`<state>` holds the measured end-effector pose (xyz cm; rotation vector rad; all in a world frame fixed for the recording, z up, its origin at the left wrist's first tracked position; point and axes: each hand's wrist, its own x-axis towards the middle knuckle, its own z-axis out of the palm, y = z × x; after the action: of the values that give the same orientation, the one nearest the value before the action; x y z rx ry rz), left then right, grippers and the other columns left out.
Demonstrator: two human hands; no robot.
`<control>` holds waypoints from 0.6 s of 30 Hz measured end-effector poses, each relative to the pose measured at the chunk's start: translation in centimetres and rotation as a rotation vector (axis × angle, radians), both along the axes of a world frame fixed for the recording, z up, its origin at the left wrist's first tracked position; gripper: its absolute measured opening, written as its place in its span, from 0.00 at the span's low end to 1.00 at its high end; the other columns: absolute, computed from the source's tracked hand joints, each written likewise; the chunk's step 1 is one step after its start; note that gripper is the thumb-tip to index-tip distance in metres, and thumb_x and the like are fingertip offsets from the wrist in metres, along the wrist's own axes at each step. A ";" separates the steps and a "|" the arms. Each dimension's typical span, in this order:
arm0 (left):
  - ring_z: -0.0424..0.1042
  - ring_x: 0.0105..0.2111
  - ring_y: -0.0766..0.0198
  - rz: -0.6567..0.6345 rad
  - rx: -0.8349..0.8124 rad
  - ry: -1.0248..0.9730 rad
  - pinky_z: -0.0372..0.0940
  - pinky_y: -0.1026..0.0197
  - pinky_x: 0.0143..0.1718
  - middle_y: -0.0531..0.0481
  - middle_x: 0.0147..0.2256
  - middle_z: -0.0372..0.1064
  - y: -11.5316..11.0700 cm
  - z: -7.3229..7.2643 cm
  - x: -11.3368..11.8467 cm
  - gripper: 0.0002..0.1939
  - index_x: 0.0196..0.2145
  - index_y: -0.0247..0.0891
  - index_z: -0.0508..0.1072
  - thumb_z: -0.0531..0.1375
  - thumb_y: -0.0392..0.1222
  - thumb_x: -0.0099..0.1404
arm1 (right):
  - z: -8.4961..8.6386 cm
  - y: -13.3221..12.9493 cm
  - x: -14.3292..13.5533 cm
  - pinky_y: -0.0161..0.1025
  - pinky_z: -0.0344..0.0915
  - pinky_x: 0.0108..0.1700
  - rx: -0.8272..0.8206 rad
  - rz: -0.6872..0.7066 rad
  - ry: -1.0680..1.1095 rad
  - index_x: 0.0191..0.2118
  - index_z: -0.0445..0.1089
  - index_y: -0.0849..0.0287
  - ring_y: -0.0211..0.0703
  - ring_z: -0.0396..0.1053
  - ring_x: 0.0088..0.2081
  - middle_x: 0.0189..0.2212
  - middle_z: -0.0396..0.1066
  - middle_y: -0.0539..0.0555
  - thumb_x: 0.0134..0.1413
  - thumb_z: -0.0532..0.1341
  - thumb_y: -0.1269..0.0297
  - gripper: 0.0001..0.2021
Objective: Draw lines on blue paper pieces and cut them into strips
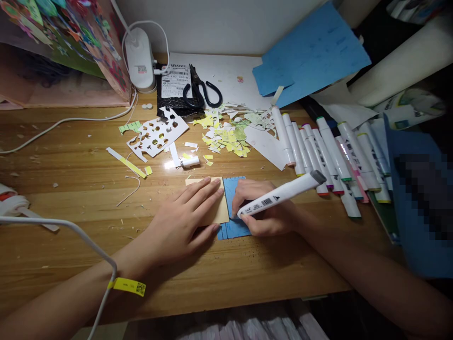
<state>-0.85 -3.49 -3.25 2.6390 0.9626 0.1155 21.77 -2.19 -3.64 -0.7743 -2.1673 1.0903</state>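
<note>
White cable [113, 267] (with yellow tag [127, 286]) crossing before left forearm [85, 281]; left hand [180, 222], fingers extended, upon cream card [221, 212] overlapping blue card [233, 231] on counter [71, 179]; right hand [274, 220], fingers pinching white marker [276, 197]; beyond, paper scraps [231, 138], then scissors [197, 83].

The card [221, 210] overlaps the sheet [230, 189], scraps [228, 137] behind, markers [331, 146] right.

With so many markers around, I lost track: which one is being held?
The grey-ended white marker in the right hand, slanting over the blue card; the other markers lie bunched farther right.
</note>
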 end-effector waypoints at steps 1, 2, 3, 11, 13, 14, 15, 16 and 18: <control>0.42 0.64 0.59 0.000 0.001 0.001 0.50 0.51 0.62 0.48 0.65 0.44 0.0 0.0 0.0 0.29 0.63 0.35 0.50 0.49 0.49 0.69 | 0.0 0.0 0.0 0.34 0.57 0.31 -0.006 0.011 -0.001 0.26 0.66 0.60 0.34 0.59 0.25 0.21 0.66 0.48 0.42 0.55 0.74 0.05; 0.42 0.64 0.59 0.001 0.002 0.001 0.50 0.51 0.62 0.48 0.65 0.44 0.0 0.0 0.0 0.29 0.63 0.35 0.50 0.49 0.49 0.69 | 0.0 0.0 0.0 0.34 0.57 0.31 -0.010 0.019 0.000 0.26 0.66 0.60 0.34 0.60 0.25 0.21 0.66 0.49 0.42 0.55 0.74 0.05; 0.43 0.64 0.59 0.002 0.005 0.002 0.50 0.52 0.62 0.49 0.65 0.44 0.0 0.0 0.0 0.29 0.63 0.35 0.50 0.49 0.49 0.69 | 0.0 0.0 0.0 0.34 0.57 0.31 -0.012 0.025 0.000 0.26 0.66 0.60 0.35 0.60 0.25 0.21 0.66 0.49 0.42 0.55 0.74 0.05; 0.47 0.63 0.56 -0.038 0.104 0.000 0.52 0.50 0.61 0.44 0.63 0.48 -0.3 0.0 0.0 0.29 0.62 0.31 0.53 0.49 0.49 0.69 | -0.7 0.2 0.5 0.33 0.57 0.27 -0.203 -0.162 0.146 0.29 0.66 0.60 0.35 0.61 0.25 0.24 0.67 0.49 0.47 0.56 0.73 0.04; 0.50 0.62 0.54 -0.044 0.151 0.003 0.54 0.49 0.60 0.43 0.62 0.50 -0.8 0.1 0.1 0.29 0.62 0.29 0.54 0.50 0.49 0.69 | -0.8 0.4 0.7 0.33 0.57 0.26 -0.262 -0.225 0.175 0.30 0.66 0.60 0.35 0.61 0.25 0.24 0.66 0.49 0.48 0.56 0.72 0.03; 0.52 0.61 0.53 -0.046 0.174 0.002 0.55 0.49 0.59 0.42 0.62 0.52 -1.1 0.2 0.1 0.29 0.61 0.28 0.55 0.51 0.48 0.68 | -0.9 0.4 0.7 0.33 0.57 0.26 -0.272 -0.243 0.172 0.30 0.66 0.60 0.35 0.60 0.25 0.24 0.66 0.49 0.49 0.57 0.71 0.02; 0.53 0.61 0.52 -0.048 0.195 -0.001 0.56 0.49 0.58 0.41 0.61 0.53 -1.4 0.3 0.1 0.29 0.61 0.27 0.56 0.52 0.47 0.68 | -0.9 0.4 0.7 0.33 0.57 0.26 -0.274 -0.253 0.160 0.30 0.66 0.59 0.35 0.60 0.25 0.24 0.65 0.48 0.49 0.57 0.71 0.02; 0.55 0.60 0.51 -0.050 0.212 -0.004 0.58 0.49 0.58 0.40 0.61 0.54 -1.7 0.4 0.2 0.28 0.60 0.27 0.57 0.52 0.47 0.67 | -0.9 0.4 0.7 0.33 0.57 0.26 -0.272 -0.260 0.145 0.31 0.66 0.59 0.35 0.60 0.25 0.24 0.65 0.48 0.49 0.57 0.71 0.02; 0.57 0.59 0.50 -0.060 0.232 -0.011 0.59 0.49 0.56 0.40 0.60 0.56 -2.2 0.7 0.2 0.28 0.59 0.26 0.59 0.53 0.46 0.67 | -0.9 0.3 0.5 0.32 0.57 0.26 -0.265 -0.281 0.123 0.32 0.66 0.59 0.35 0.60 0.25 0.25 0.65 0.48 0.49 0.58 0.71 0.03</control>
<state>-0.65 -5.70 -2.57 2.8719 0.9145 0.2405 22.24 -1.91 -4.52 -1.0637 -1.7684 1.2530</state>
